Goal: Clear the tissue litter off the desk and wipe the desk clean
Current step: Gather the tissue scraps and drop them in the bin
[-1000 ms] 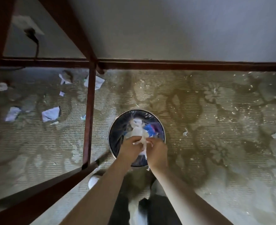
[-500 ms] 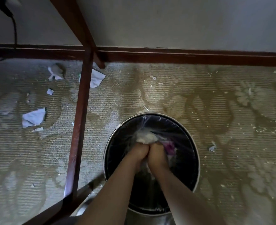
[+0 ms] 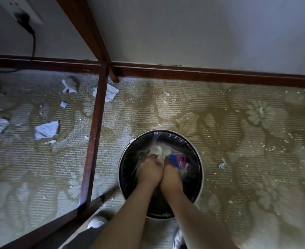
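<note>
The tissue wad (image 3: pixel 159 151) is down inside the bin (image 3: pixel 200 159), a round one w/ a clear bag liner (image 3: pixel 148 136) over a dark inside. It sits right under the fingers of both hands, a bit past them, toward the wall. Blue and pink trash (image 3: pixel 178 159) lies just beside it on the right.

The left hand (image 3: pixel 150 170) and right hand (image 3: pixel 171 174) are side by side, touching, both deep in the bin. Their fingers curl down onto the tissue. They look like they are pushing it in, but the fingertips are hidden, so I can't tell if they pinch it or just press.

Both hands are about the same way from the wad. To let go, they only need to uncurl and lift straight up.

Outside the bin, the floor is a tan carpet (image 3: pixel 237 108) w/ lots of white crumbs. More tissue bits (image 3: pixel 46 129) lie to the left, behind a dark wood leg (image 3: pixel 95 133) of the furniture. A shoe (image 3: pixel 97 221) shows near the bottom. A plug (image 3: pixel 23 19) sits in the wall socket, top left. The tabletop is not in view, so the wiping part looks not yet begun.
</note>
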Motion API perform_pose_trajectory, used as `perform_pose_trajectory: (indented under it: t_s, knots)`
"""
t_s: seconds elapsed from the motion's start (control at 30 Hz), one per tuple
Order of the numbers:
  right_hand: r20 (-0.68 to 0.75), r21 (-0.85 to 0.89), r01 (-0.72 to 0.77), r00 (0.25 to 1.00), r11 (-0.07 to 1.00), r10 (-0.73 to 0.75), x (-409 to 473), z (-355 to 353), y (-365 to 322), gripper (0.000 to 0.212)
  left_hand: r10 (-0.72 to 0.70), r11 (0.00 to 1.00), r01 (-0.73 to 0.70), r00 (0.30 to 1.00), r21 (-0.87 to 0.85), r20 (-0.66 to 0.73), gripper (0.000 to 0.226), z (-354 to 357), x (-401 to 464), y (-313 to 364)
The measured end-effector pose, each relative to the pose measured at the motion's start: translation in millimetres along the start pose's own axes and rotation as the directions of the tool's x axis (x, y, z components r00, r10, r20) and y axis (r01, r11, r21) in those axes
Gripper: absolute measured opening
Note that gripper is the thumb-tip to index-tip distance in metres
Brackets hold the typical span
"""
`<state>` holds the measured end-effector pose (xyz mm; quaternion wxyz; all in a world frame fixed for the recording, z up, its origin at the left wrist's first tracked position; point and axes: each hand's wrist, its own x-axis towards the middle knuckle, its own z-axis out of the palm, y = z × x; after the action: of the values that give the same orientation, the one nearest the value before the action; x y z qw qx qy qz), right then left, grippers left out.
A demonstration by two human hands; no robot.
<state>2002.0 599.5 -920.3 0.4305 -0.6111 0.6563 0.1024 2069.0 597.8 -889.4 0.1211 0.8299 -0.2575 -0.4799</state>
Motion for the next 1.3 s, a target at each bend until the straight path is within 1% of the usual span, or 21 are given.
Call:
perform_pose_trajectory:
  t_s: [0.07, 0.1, 0.17, 0.2, 0.27, 0.33, 0.4, 0.5, 0.57, 0.67, 0.73, 0.77, 0.8, 0.87, 0.9, 1.0, 1.1, 1.3]
  knots:
    - [-0.047, 0.024, 0.05, 0.998, 0.998, -0.049, -25.7, -11.3, -5.5, 0.045, 0.081, 0.993, -0.08, 0.997, 0.084, -0.014, 0.038, -19.2, -28.4, 9.1]
    - [-0.062, 0.008, 0.073, 0.995, 0.997, -0.072, -38.7, -17.2, -8.4, 0.047, 0.107, 0.987, -0.104, 0.994, 0.122, -0.02, 0.04, -28.2, -41.9, 13.8]
    - [-0.089, 0.0, 0.113, 0.99, 0.994, -0.112, -68.5, -34.6, -19.1, 0.047, 0.169, 0.969, -0.162, 0.985, 0.185, -0.022, 0.043, -45.2, -68.5, 22.1]
    - [-0.084, 0.024, 0.124, 0.989, 0.992, -0.122, -86.2, -48.9, -28.1, 0.046, 0.2, 0.953, -0.193, 0.98, 0.233, -0.009, 0.043, -53.9, -83.3, 27.4]
    - [-0.049, -0.013, 0.153, 0.987, 0.988, -0.154, -116.8, -79.9, -44.3, 0.05, 0.25, 0.927, -0.242, 0.968, 0.286, 0.01, 0.04, -74.1, -112.7, 42.3]
    - [-0.058, -0.093, 0.221, 0.972, 0.971, -0.227, -142.4, -114.4, -61.9, 0.053, 0.282, 0.935, -0.275, 0.959, 0.226, -0.002, 0.036, -96.7, -142.6, 62.4]
    - [-0.098, -0.134, 0.306, 0.942, 0.943, -0.32, -167.4, -148.2, -85.1, 0.05, 0.31, 0.941, -0.293, 0.947, 0.17, -0.084, 0.03, -122.7, -173.6, 85.4]
    - [-0.186, -0.124, 0.393, 0.893, 0.911, -0.41, -209.1, -195.4, -118.7, 0.049, 0.334, 0.937, -0.3, 0.919, 0.18, -0.209, 0.025, -159.0, -217.1, 114.8]
    - [-0.225, -0.146, 0.442, 0.856, 0.885, -0.465, -235.2, -224.5, -137.7, 0.043, 0.357, 0.926, -0.308, 0.901, 0.218, -0.247, 0.027, -183.1, -246.0, 133.3]
    - [-0.24, -0.229, 0.491, 0.808, 0.841, -0.537, -271.9, -263.8, -163.3, 0.046, 0.395, 0.915, -0.34, 0.868, 0.219, -0.301, 0.031, -218.6, -287.2, 157.9]
    - [-0.245, -0.272, 0.515, 0.78, 0.813, -0.576, -294.5, -287.9, -182.4, 0.045, 0.433, 0.897, -0.365, 0.837, 0.248, -0.335, 0.042, -242.2, -313.8, 173.1]
    - [-0.243, -0.288, 0.534, 0.762, 0.795, -0.6, -304.7, -298.6, -191.9, 0.044, 0.449, 0.887, -0.364, 0.827, 0.286, -0.339, 0.046, -253.6, -326.6, 179.3]
    - [-0.238, -0.305, 0.557, 0.741, 0.773, -0.628, -314.4, -308.6, -201.4, 0.045, 0.462, 0.876, -0.357, 0.816, 0.324, -0.348, 0.045, -265.5, -339.3, 184.6]
    - [-0.233, -0.336, 0.597, 0.697, 0.728, -0.679, -332.2, -326.8, -220.6, 0.045, 0.486, 0.857, -0.339, 0.781, 0.389, -0.393, 0.032, -289.6, -360.6, 191.7]
    - [-0.229, -0.353, 0.612, 0.677, 0.708, -0.7, -340.9, -334.9, -230.1, 0.045, 0.495, 0.851, -0.327, 0.762, 0.411, -0.418, 0.029, -301.8, -371.0, 193.6]
    - [-0.219, -0.398, 0.646, 0.622, 0.651, -0.752, -365.9, -355.0, -260.4, 0.045, 0.518, 0.835, -0.297, 0.709, 0.463, -0.479, 0.031, -338.4, -396.6, 192.2]
    - [-0.194, -0.44, 0.656, 0.597, 0.613, -0.779, -387.6, -361.8, -294.9, 0.047, 0.511, 0.841, -0.259, 0.669, 0.474, -0.54, 0.031, -375.7, -416.5, 182.3]
    - [-0.094, -0.463, 0.718, 0.543, 0.52, -0.835, -430.6, -335.0, -364.8, 0.05, 0.426, 0.889, -0.164, 0.639, 0.427, -0.64, 0.032, -452.9, -441.0, 136.3]
